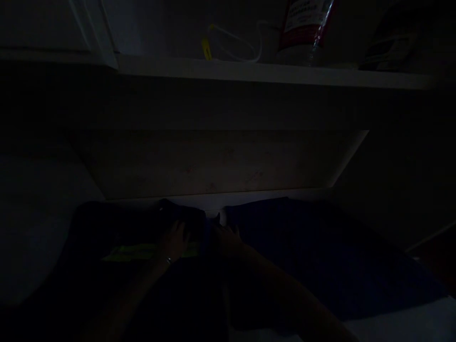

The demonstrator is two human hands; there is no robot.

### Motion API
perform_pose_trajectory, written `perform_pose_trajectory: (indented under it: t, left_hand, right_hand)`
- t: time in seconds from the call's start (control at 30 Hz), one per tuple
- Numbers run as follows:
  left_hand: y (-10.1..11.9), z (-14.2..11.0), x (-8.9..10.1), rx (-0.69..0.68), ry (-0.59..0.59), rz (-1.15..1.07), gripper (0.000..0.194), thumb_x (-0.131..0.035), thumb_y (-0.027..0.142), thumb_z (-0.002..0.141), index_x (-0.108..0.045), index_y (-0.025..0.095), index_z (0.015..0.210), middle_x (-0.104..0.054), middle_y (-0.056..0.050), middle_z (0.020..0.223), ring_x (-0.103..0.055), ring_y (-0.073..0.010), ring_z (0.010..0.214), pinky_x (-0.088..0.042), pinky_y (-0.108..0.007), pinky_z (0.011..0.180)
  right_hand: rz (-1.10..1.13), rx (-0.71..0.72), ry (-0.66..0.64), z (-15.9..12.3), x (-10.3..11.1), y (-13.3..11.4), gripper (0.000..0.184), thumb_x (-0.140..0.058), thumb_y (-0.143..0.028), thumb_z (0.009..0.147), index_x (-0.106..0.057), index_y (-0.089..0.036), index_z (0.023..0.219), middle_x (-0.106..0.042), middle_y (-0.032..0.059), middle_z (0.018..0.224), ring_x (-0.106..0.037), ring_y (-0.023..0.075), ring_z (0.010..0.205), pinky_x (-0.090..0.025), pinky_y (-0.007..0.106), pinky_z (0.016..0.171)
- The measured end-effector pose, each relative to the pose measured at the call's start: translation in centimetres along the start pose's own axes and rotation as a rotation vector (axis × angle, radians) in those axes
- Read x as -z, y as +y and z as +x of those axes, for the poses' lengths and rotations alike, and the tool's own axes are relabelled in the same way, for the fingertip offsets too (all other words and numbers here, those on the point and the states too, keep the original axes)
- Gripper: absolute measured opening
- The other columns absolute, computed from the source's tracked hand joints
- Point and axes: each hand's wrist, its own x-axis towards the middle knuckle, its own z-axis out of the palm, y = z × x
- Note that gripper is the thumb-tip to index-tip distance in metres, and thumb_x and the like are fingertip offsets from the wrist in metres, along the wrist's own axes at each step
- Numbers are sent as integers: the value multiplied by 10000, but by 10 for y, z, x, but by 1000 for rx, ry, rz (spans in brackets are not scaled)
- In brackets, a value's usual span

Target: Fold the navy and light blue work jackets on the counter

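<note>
The view is very dim. A dark garment with a yellow-green stripe lies spread out at the left and middle. My left hand rests on it across the stripe, fingers stretched forward and apart, and a shiny band circles the wrist. Close by, my right hand is at the garment's right edge, its fingers curled on the cloth, where a small dark tip sticks up. How firmly they grip is hard to make out. Right of it lies a dark blue cloth.
A pale shelf edge runs across above the hands. On it are a bottle with a red and white label, a thin white cord and a yellow tag. A recessed panel stands behind the cloths.
</note>
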Motion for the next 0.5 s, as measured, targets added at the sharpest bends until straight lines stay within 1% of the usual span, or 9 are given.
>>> perform_pose_trajectory:
  t: [0.03,0.07,0.13,0.17,0.23,0.3,0.33,0.43,0.5]
  left_hand:
    - [0,5,-7,5,24,14,521,-305,382,947,-482,120,1362,-465,-179,1452,-520,-293,1249,-413,-403,1004]
    - [-3,11,-12,17,42,41,536,-311,364,947,-452,108,1396,-413,-180,1500,-460,-298,1315,-365,-412,1059]
    - [-15,24,-19,32,80,112,548,-305,353,949,-444,102,1416,-386,-178,1524,-392,-315,1370,-286,-450,1118]
    - [-24,29,-19,39,106,148,552,-293,360,951,-456,103,1411,-397,-181,1517,-387,-329,1372,-267,-474,1125]
    - [-48,38,-17,53,179,217,564,-265,367,954,-470,94,1403,-388,-196,1519,-384,-354,1369,-257,-507,1121]
    - [-76,44,-12,59,240,276,564,-270,339,945,-470,69,1398,-343,-216,1538,-346,-365,1390,-251,-513,1122]
    - [-91,45,-8,48,258,292,554,-290,311,935,-470,63,1397,-331,-218,1543,-320,-362,1405,-241,-509,1129]
    - [-127,47,5,-31,236,275,531,-371,195,871,-507,75,1370,-366,-205,1528,-295,-346,1422,-211,-497,1152]
    - [-131,48,15,-37,220,193,521,-404,148,825,-559,83,1319,-419,-207,1490,-369,-351,1376,-248,-500,1140]
  right_hand:
    - [-28,-9,13,-1,-3,-3,693,-578,-523,823,-395,-280,1446,-486,141,1438,-375,402,1338,-83,792,1018]
    - [-48,-13,14,-2,-5,-5,603,-561,-472,841,-451,-291,1405,-510,129,1415,-392,399,1324,-95,792,1013]
    - [-31,-24,42,-6,-4,-5,404,-532,-396,862,-596,-289,1246,-570,112,1332,-456,370,1270,-163,752,1025]
    - [32,-34,78,-7,0,-2,332,-535,-372,861,-639,-274,1161,-591,106,1291,-483,344,1242,-216,698,1042]
    - [230,-67,178,-9,11,8,243,-555,-350,854,-666,-238,1039,-620,90,1217,-522,282,1188,-340,531,1045]
    - [412,-125,267,-10,26,24,235,-531,-359,877,-640,-213,1024,-650,74,1121,-575,228,1090,-439,389,953]
    - [461,-168,302,-10,34,34,260,-495,-371,900,-615,-200,1055,-657,71,1078,-598,211,1030,-468,353,898]
    - [491,-312,410,-10,51,61,369,-395,-393,951,-487,-154,1218,-644,100,1090,-622,194,960,-494,325,818]
    - [495,-378,467,-14,56,75,397,-446,-362,935,-433,-154,1272,-637,104,1123,-629,185,971,-494,310,821]
